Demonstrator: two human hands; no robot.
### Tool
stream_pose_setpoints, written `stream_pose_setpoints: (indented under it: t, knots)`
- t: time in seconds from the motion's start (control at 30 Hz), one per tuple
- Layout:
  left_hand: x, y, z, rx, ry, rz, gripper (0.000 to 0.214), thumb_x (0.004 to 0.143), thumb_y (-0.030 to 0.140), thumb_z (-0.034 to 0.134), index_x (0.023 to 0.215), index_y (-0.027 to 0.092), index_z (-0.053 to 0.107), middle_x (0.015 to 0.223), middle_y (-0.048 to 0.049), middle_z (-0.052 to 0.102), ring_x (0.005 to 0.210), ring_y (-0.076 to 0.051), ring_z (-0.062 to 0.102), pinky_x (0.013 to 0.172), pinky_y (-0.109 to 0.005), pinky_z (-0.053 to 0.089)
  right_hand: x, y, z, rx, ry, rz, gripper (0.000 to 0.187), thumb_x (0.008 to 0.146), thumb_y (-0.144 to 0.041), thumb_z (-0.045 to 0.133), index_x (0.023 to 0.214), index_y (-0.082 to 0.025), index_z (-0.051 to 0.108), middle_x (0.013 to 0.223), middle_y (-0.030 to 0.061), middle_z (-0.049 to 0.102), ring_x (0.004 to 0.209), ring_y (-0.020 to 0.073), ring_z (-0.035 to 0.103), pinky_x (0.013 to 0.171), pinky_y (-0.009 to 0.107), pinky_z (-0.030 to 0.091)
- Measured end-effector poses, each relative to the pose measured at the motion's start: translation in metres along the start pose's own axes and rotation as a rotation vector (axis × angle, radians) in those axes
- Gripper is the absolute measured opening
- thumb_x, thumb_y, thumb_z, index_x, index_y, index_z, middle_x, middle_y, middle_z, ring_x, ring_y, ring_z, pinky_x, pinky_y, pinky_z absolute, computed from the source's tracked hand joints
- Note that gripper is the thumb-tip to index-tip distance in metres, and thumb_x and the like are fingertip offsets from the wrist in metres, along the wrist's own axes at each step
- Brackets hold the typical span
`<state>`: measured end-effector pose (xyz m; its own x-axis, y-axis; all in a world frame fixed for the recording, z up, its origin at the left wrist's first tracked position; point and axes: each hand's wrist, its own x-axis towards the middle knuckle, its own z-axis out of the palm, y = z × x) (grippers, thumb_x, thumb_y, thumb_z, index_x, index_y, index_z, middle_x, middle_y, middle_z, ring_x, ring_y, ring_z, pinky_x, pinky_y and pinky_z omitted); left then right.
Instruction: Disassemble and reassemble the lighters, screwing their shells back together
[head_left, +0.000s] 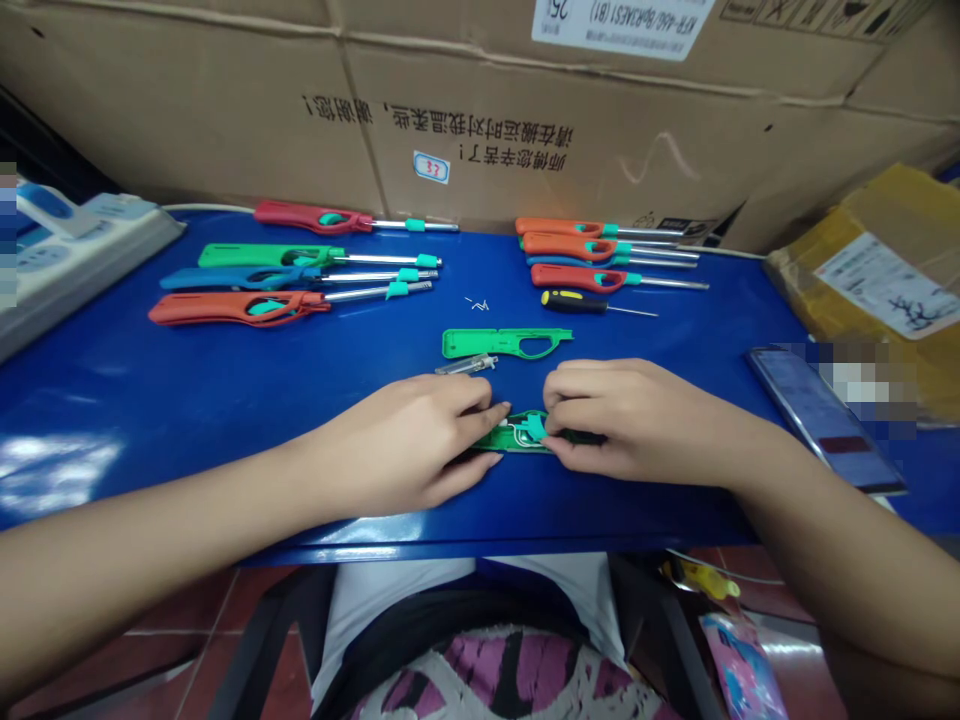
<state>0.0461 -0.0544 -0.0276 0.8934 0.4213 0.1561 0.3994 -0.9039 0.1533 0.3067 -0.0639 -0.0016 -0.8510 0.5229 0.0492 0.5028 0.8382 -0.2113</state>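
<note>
Both hands at work on an open green lighter shell, lower centre of the frame.
As I view it remotely, the left hand pinches the left end of the green lighter shell between thumb and fingertips; the right hand grasps the other end with bent fingers, beside a teal trigger and white wire. I judge that uneven pressure could spring the trigger out, or a slipping fingertip snag the wire; the left hand could knock the clear tank just above it. The glossy blue table also bears a loose half-shell, a screwdriver and whole lighters at upper left and upper right. A cardboard box fills the top; red floor tiles show below.
</note>
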Motion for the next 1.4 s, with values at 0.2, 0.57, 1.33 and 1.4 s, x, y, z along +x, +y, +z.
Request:
stream_pose_setpoints:
  t: [0.2,0.57,1.33,1.4]
  knots:
    - [-0.001,-0.005,0.005,-0.087,0.042,0.003,0.038,0.102,0.031,0.052,0.132,0.01,0.064,0.101,-0.011,0.066,0.093,-0.024,0.067,0.082,-0.037,0.058,0.001,0.002,0.001,-0.027,-0.011,-0.003,0.024,0.099,-0.022,0.052,0.079,-0.017,0.065,0.083,0.0041,0.061,0.079,0.0163,0.056,0.071,0.03,0.043]
    - [-0.002,-0.01,0.011,-0.261,0.165,-0.005,0.031,0.098,0.031,0.063,0.124,0.015,0.07,0.107,-0.0093,0.066,0.094,-0.019,0.068,0.085,-0.031,0.058,-0.002,0.003,-0.003,-0.034,-0.045,0.018,0.022,0.098,-0.021,0.053,0.079,-0.017,0.063,0.082,0.0037,0.059,0.078,0.0163,0.055,0.07,0.03,0.041]
    - [-0.001,-0.006,0.009,-0.107,0.088,0.011,0.03,0.102,0.032,0.056,0.123,0.018,0.071,0.112,-0.0083,0.069,0.099,-0.022,0.07,0.089,-0.037,0.059,-0.003,0.003,-0.004,-0.02,-0.066,0.039,0.023,0.102,-0.021,0.048,0.086,-0.016,0.064,0.086,0.0054,0.061,0.081,0.018,0.057,0.07,0.031,0.041]
    - [-0.002,-0.005,0.008,-0.083,0.085,0.004,0.031,0.102,0.032,0.055,0.124,0.017,0.071,0.109,-0.0084,0.069,0.097,-0.023,0.07,0.086,-0.038,0.06,-0.003,0.003,-0.003,-0.037,-0.06,0.03,0.023,0.102,-0.021,0.047,0.087,-0.016,0.064,0.088,0.0056,0.061,0.082,0.0182,0.056,0.07,0.031,0.041]
